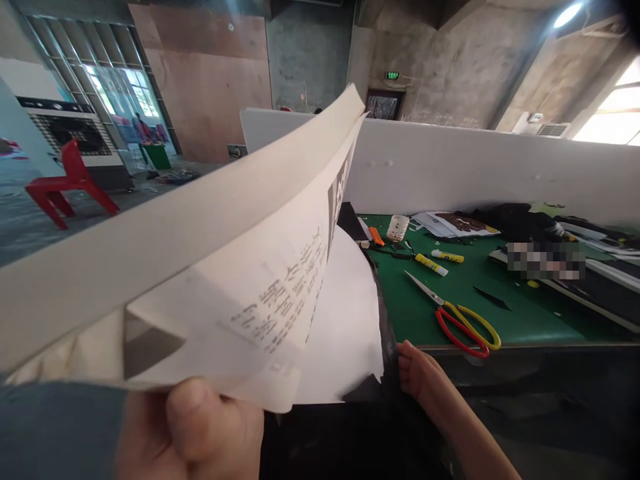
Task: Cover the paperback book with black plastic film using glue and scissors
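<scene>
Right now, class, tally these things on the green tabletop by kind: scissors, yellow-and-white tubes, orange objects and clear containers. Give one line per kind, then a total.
Scissors: 1
Yellow-and-white tubes: 2
Orange object: 1
Clear container: 1
Total: 5
</scene>
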Tool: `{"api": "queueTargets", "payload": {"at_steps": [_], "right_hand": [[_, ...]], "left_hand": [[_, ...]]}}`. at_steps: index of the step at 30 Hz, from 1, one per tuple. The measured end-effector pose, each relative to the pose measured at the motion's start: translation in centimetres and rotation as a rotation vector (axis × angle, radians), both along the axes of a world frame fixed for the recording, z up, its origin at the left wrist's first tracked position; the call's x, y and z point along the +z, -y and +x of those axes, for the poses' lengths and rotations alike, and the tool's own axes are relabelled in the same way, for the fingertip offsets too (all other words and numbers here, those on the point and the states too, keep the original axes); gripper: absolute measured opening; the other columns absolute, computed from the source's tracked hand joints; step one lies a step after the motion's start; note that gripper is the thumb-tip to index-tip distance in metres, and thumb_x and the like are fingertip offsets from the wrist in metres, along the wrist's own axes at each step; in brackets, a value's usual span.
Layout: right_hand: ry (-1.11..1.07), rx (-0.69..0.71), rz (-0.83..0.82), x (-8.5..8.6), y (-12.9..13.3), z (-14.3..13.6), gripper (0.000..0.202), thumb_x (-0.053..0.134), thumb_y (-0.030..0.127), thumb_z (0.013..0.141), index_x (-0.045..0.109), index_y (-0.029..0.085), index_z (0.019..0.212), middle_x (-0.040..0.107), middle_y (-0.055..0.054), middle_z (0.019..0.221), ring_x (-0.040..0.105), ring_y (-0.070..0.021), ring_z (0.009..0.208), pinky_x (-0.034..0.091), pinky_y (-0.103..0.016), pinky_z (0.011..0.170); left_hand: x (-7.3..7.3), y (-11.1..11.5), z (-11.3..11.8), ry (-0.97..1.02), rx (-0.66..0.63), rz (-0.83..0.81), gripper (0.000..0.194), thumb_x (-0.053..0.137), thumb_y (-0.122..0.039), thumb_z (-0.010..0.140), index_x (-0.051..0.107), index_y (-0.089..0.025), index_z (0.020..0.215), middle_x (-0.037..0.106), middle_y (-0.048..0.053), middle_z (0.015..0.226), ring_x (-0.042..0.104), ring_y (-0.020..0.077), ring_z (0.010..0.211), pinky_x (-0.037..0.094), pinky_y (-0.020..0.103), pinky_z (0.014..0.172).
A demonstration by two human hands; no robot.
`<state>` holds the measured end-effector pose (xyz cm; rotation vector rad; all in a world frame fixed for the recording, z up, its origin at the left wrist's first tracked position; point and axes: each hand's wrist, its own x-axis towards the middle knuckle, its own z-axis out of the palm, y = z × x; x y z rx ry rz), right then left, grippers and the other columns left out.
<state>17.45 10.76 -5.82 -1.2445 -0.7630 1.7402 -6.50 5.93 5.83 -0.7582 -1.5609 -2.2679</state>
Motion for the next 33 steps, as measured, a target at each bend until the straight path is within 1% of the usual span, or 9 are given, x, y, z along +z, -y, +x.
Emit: {"api": "queueTargets", "payload": {"at_steps": [2, 3, 5, 10, 13, 16, 22, 28, 33], "right_hand": [[-0.024, 0.012, -0.024, 0.2, 0.9, 0.0, 0.033, 0.068, 0.046, 0.072, 0.056, 0.017, 0.082, 0.064, -0.003, 0.073, 0.062, -0.0158, 0.067, 0.047, -0.026, 0.061], [-0.024, 0.031, -0.037, 0.1, 1.4, 0.1, 0.033, 0.069, 0.045, 0.072, 0.057, 0.016, 0.083, 0.064, -0.003, 0.073, 0.063, -0.0162, 0.068, 0.048, -0.027, 0.062], [-0.008, 0.11, -0.033, -0.1, 2.2, 0.5, 0.036, 0.069, 0.045, 0.072, 0.059, 0.014, 0.087, 0.064, -0.004, 0.072, 0.064, -0.0174, 0.067, 0.048, -0.028, 0.062], [0.002, 0.451, 0.076, -1.6, 2.9, 2.1, 0.039, 0.066, 0.046, 0.075, 0.06, 0.008, 0.087, 0.067, -0.011, 0.08, 0.065, -0.0184, 0.066, 0.049, -0.028, 0.062], [-0.002, 0.508, 0.1, -2.5, 2.9, 2.8, 0.038, 0.07, 0.042, 0.072, 0.059, 0.008, 0.084, 0.068, -0.012, 0.081, 0.065, -0.0166, 0.065, 0.049, -0.027, 0.062], [0.0, 0.464, 0.12, -2.8, 2.8, 3.2, 0.036, 0.069, 0.041, 0.074, 0.058, 0.008, 0.083, 0.068, -0.012, 0.081, 0.065, -0.0145, 0.064, 0.049, -0.025, 0.061], [0.021, 0.394, 0.134, -2.4, 2.4, 3.9, 0.036, 0.067, 0.043, 0.076, 0.058, 0.008, 0.08, 0.068, -0.012, 0.081, 0.064, -0.0131, 0.062, 0.049, -0.023, 0.06], [0.075, 0.392, 0.114, -2.1, 2.0, 4.8, 0.037, 0.068, 0.044, 0.074, 0.059, 0.008, 0.082, 0.068, -0.012, 0.083, 0.064, -0.0142, 0.065, 0.049, -0.024, 0.061], [0.109, 0.354, 0.119, -1.1, 1.6, 5.5, 0.035, 0.066, 0.043, 0.076, 0.058, 0.01, 0.082, 0.068, -0.01, 0.08, 0.063, -0.0129, 0.063, 0.047, -0.023, 0.06]], "left_hand": [[0.9, -0.8, 0.2, -0.067, 0.152, 0.106, 0.024, 0.047, -0.036, 0.074, 0.049, -0.019, 0.057, 0.04, -0.001, 0.054, 0.05, 0.0183, 0.063, 0.038, 0.033, 0.057], [1.2, -1.1, 0.3, -0.097, 0.178, 0.136, 0.023, 0.048, -0.033, 0.072, 0.047, -0.018, 0.055, 0.039, -0.002, 0.053, 0.047, 0.0157, 0.057, 0.037, 0.031, 0.054], [1.8, -1.6, 0.4, -0.14, 0.142, 0.172, 0.018, 0.049, -0.027, 0.068, 0.046, -0.017, 0.054, 0.04, -0.002, 0.052, 0.044, 0.013, 0.052, 0.035, 0.028, 0.05], [2.4, -2.5, 0.9, -0.204, -0.03, 0.284, 0.016, 0.052, -0.02, 0.069, 0.047, -0.015, 0.055, 0.044, -0.002, 0.056, 0.049, 0.0122, 0.056, 0.04, 0.027, 0.052], [2.3, -3.2, 1.0, -0.24, -0.1, 0.313, 0.013, 0.053, -0.02, 0.072, 0.053, -0.012, 0.062, 0.051, -0.001, 0.06, 0.051, 0.0123, 0.059, 0.042, 0.027, 0.054], [1.5, -3.8, 1.1, -0.338, -0.078, 0.26, 0.015, 0.053, -0.024, 0.075, 0.056, -0.013, 0.065, 0.053, -0.001, 0.058, 0.048, 0.0104, 0.053, 0.041, 0.025, 0.051], [-1.1, -4.7, 0.8, -0.455, -0.046, 0.0, 0.019, 0.051, -0.026, 0.079, 0.049, -0.018, 0.062, 0.046, -0.003, 0.053, 0.041, 0.0096, 0.048, 0.034, 0.023, 0.048], [-3.2, -5.7, 0.5, -0.494, -0.045, -0.103, 0.025, 0.052, -0.026, 0.079, 0.042, -0.019, 0.058, 0.039, -0.005, 0.047, 0.036, 0.0092, 0.044, 0.031, 0.023, 0.047], [-4.8, -5.5, 1.4, -0.594, -0.03, -0.216, 0.019, 0.054, -0.023, 0.08, 0.047, -0.017, 0.063, 0.043, -0.005, 0.047, 0.039, 0.008, 0.041, 0.029, 0.021, 0.044]]}}
